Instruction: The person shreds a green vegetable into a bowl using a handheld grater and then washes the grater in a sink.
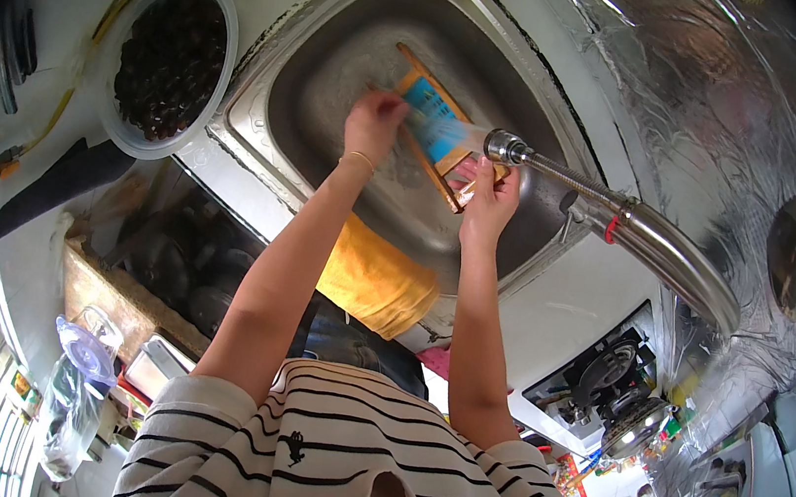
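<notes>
My right hand point(491, 197) grips the near end of a narrow wooden-framed board point(430, 156) with a blue panel point(429, 114) that bears writing. The board lies tilted within the stainless steel sink point(325, 53). Just above the near part of the panel is the spray head point(504, 146) of a flexible faucet point(577, 185), and a blurred stream of water runs over the blue surface. My left hand point(375, 123) is at the board's left edge with its fingers curled together. Whether it grips the edge or something small is hidden.
A yellow cloth point(379, 280) hangs over the sink's front edge. Left of the sink stands a translucent bowl of dark pieces point(171, 64), near a dark blade-like object point(50, 198). Crinkled foil point(685, 97) covers the right side. A gas stove point(606, 371) lies at lower right.
</notes>
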Tool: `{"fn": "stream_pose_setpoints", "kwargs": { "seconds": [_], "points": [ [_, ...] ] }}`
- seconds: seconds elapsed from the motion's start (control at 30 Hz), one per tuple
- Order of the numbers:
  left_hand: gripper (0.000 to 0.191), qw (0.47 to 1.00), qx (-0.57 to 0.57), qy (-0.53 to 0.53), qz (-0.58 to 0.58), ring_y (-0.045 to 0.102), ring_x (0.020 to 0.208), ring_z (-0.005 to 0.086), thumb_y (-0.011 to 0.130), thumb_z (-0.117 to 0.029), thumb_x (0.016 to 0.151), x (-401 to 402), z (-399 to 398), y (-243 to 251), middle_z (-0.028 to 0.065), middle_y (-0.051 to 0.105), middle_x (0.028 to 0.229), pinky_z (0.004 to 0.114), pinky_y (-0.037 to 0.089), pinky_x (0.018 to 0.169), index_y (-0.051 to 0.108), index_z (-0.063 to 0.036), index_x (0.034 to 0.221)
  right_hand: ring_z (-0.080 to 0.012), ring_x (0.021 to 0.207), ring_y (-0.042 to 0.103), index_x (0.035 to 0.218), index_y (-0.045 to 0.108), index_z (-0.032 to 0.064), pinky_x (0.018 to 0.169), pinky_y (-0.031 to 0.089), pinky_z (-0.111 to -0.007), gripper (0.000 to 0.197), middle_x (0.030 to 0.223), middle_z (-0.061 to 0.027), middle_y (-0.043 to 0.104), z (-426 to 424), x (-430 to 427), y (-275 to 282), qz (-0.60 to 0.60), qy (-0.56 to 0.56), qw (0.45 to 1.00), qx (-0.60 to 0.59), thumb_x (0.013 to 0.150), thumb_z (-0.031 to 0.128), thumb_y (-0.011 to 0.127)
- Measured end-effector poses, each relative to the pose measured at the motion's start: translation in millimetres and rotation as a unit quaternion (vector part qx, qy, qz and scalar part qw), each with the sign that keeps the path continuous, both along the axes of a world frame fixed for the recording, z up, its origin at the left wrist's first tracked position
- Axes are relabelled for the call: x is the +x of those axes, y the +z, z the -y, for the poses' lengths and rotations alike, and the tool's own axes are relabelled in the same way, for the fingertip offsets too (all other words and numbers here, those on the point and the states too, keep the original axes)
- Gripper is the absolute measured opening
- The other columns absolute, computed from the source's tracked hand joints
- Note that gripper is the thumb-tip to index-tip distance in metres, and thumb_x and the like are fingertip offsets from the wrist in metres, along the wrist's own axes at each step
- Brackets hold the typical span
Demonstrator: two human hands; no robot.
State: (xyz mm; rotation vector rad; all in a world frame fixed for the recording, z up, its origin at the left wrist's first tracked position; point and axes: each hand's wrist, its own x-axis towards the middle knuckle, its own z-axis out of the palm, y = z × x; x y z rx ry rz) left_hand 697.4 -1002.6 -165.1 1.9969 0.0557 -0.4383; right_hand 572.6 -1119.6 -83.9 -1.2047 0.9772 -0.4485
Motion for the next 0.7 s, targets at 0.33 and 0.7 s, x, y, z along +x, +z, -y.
{"fn": "stream_pose_setpoints", "kwargs": {
  "seconds": [0.33, 0.7],
  "points": [
    [0.014, 0.981, 0.016, -0.159, 0.111, 0.059, 0.084, 0.03, 0.067, -0.016, 0.08, 0, -3, 11, 0.0109, 0.065, 0.085, 0.038, 0.042, 0.087, 0.065, -0.0069, 0.091, -0.0176, 0.075, 0.066, 0.107, 0.052, 0.0027, 0.058, 0.057, -0.029, 0.022, 0.087, -0.0113, 0.065, -1, 0, -2, -0.001, -0.007, 0.999, 0.044, 0.094, 0.02, 0.059],
    [0.042, 0.861, -0.299, 0.104, -0.399, 0.063, 0.088, 0.0199, 0.047, -0.04, 0.098, -15, 6, 59, 0.0087, 0.065, 0.097, 0.036, 0.051, 0.075, 0.055, -0.0018, 0.114, -0.0294, 0.103, 0.06, 0.11, 0.059, 0.0047, 0.084, 0.052, -0.035, 0.037, 0.119, -0.0103, 0.061, -10, -12, -2, -0.021, 0.246, 0.856, -0.454, 0.074, -0.001, 0.067]
  ]
}}
